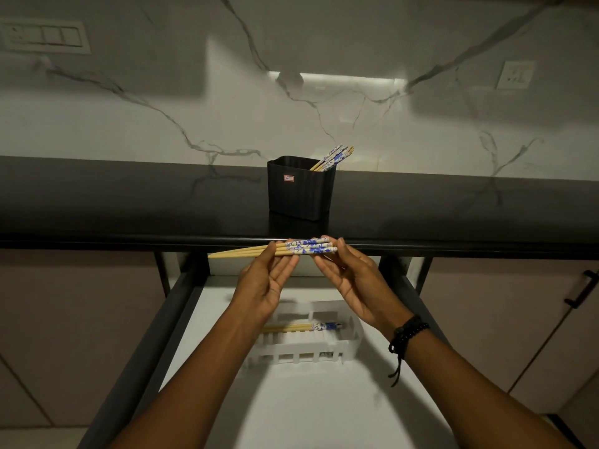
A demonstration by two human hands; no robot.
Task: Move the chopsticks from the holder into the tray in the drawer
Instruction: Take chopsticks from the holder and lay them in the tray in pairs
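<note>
Both hands [311,280] grip chopsticks [285,249] horiz., tips left, above drawer tray [351,335].

A glossy black countertop [129,202] runs across the view below a veined marble wall. One thing stands on it: a black rectangular holder [299,192] with chopsticks [334,157] leaning to its right corner. Below, the open drawer's white floor [291,400] carries a white slotted tray [324,348] with chopsticks lying in it.

left hand [265,280] + right hand [353,280] | grip chopsticks [301,248] | above tray [351,332]
</note>
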